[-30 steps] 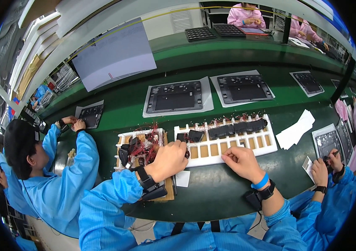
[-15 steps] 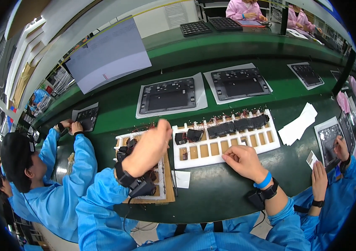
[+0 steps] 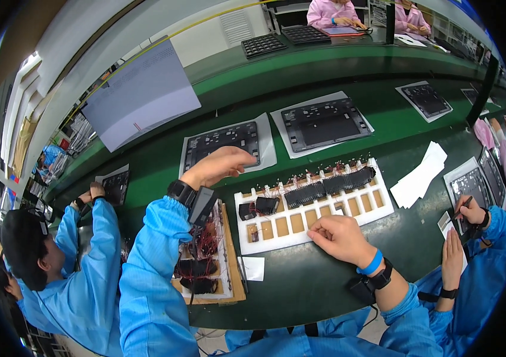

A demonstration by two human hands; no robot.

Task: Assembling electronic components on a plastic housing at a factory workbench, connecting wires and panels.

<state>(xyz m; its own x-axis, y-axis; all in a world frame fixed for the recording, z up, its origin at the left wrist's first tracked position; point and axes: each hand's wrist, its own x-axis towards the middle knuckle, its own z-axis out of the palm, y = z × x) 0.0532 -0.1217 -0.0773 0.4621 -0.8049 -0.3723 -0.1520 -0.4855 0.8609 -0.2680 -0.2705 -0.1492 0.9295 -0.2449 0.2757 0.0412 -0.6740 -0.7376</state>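
My left hand point(image 3: 220, 165) hovers over the near part of a black tablet housing point(image 3: 235, 137) on a white sheet. Its fingers stretch to the right, and nothing shows in them. My right hand point(image 3: 342, 241) has its fingers curled, thumb and forefinger pinched at the front edge of a white foam tray point(image 3: 277, 243). The tray's back row holds black, flat, wired parts point(image 3: 330, 183) packed side by side; thin red wires stick out behind them. Below my left forearm, a cardboard-based foam box point(image 3: 227, 256) holds more black parts with red wires point(image 3: 199, 285), partly hidden by my sleeve.
Another black housing point(image 3: 327, 122) lies on a sheet behind the tray. White paper strips point(image 3: 419, 175) fan out at right; a small white card point(image 3: 253, 269) lies between box and tray. Co-workers in blue sit on both sides. A large white sheet point(image 3: 140, 92) stands at back left.
My left hand has moved away from the foam box, forward over the tablet housing, and its fingers have straightened. My right hand stays at the tray's front edge. The whole view has shifted slightly.
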